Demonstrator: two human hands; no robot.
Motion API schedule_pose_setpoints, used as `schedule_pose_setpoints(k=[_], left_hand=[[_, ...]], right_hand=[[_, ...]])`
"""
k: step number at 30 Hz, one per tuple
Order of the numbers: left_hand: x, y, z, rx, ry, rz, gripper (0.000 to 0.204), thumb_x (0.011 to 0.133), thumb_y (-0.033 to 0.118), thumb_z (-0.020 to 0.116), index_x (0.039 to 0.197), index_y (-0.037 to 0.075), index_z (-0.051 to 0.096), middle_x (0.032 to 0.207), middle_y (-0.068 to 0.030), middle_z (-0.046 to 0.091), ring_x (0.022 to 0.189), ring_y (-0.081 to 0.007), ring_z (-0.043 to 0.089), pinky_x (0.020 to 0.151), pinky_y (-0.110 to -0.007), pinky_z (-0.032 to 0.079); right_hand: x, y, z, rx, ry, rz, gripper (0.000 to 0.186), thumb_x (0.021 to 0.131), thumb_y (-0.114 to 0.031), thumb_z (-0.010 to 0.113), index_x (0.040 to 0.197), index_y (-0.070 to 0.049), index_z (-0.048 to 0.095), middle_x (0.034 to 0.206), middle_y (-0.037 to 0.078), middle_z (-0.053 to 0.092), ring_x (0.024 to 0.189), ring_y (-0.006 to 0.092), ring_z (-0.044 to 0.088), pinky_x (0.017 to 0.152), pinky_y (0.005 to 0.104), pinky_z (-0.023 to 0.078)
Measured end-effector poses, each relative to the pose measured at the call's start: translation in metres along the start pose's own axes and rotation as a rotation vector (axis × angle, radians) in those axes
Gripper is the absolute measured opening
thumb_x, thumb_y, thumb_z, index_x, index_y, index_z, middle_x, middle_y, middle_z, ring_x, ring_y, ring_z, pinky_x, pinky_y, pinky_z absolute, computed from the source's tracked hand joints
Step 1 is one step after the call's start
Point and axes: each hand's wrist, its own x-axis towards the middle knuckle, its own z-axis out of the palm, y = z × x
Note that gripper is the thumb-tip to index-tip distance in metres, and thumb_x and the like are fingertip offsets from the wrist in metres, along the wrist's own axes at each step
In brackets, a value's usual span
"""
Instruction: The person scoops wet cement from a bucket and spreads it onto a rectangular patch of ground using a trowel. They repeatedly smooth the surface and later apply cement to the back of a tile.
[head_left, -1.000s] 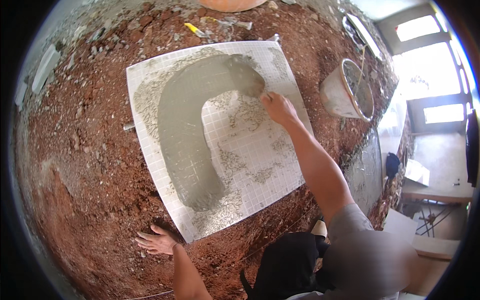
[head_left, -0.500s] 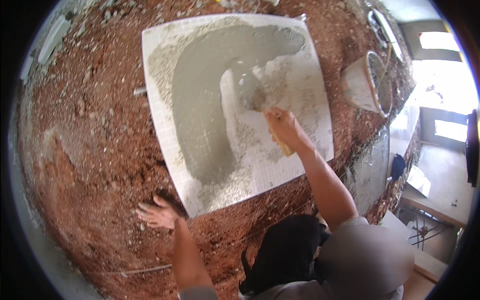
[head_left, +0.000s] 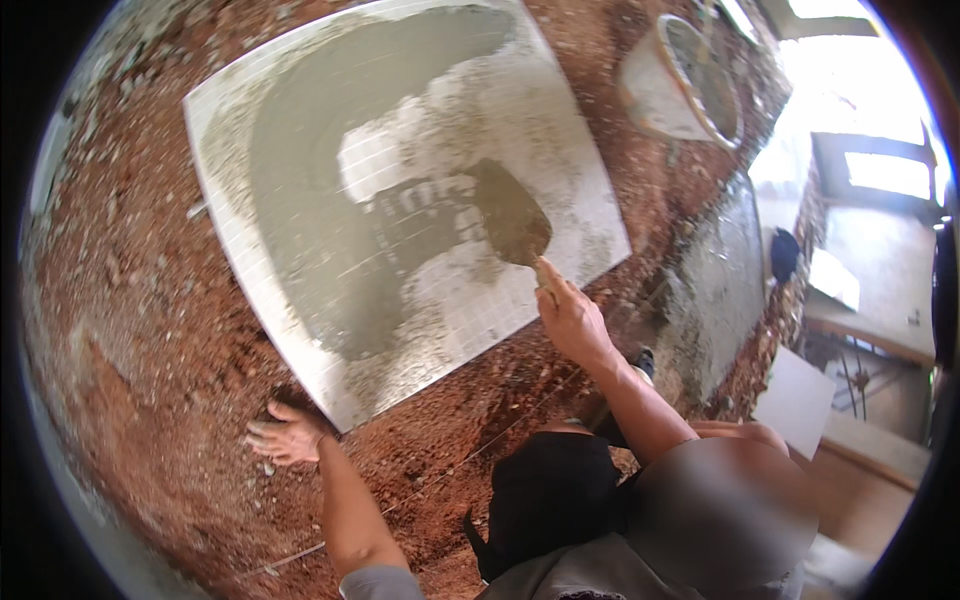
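Observation:
My right hand is closed around the handle of a trowel. The broad, pointed blade is coated with wet grey mortar and rests at the end of a fresh streak. Under it lies a large white tile with a fine grid on its face. A thick curved band of mortar covers its left and far parts, and thin smears show elsewhere. Beside the tile's near left corner, my left hand is over the red soil with its fingers spread and nothing in it. Whether that palm touches the soil, I cannot tell.
Loose reddish soil with small stones surrounds the tile. A mortar-stained white bucket leans at the far right. A wet grey slab lies to the right. A thin string runs across the soil in front of my knees.
The trowel has pulled mortar from the left band toward the middle right, leaving a ridged streak. My right hand has come nearer to me. The whole view has shifted and turned slightly.

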Motion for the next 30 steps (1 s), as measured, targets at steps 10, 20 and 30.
schedule_pose_setpoints(k=[10, 20, 30], left_hand=[[0.003, 0.0, 0.003, -0.046, 0.095, 0.006, 0.079, 0.089, 0.075, 0.023, 0.149, 0.024, 0.03, 0.156, -0.005, 0.025, 0.146, -0.027, 0.02, 0.114, -0.058, 0.017], [0.0, 0.006, -0.008, 0.018, 0.032, -0.005, 0.08, 0.091, 0.073, 0.019, 0.15, 0.02, 0.027, 0.157, -0.0079, 0.023, 0.145, -0.0267, 0.019, 0.111, -0.056, 0.021], [0.003, 0.003, -0.003, 0.068, 0.033, 0.013, 0.075, 0.093, 0.07, 0.023, 0.15, 0.02, 0.026, 0.157, -0.0084, 0.023, 0.145, -0.0291, 0.021, 0.111, -0.059, 0.02]], right_hand=[[-0.083, 0.053, 0.022, 0.611, -0.085, 0.281, 0.045, 0.097, -0.026, 0.051, 0.139, -0.01, 0.045, 0.075, 0.008, 0.058, 0.065, 0.0189, 0.061, 0.061, 0.0342, 0.052], [0.067, -0.155, 0.049, -0.128, -0.266, -0.415, 0.052, 0.099, -0.026, 0.039, 0.148, -0.013, 0.027, 0.108, 0.024, 0.059, 0.073, 0.0298, 0.065, 0.068, 0.0422, 0.054], [0.096, 0.021, -0.013, 0.117, 0.128, 0.048, 0.049, 0.095, -0.033, 0.047, 0.141, -0.016, 0.041, 0.099, 0.019, 0.067, 0.083, 0.0367, 0.067, 0.073, 0.0481, 0.054]])
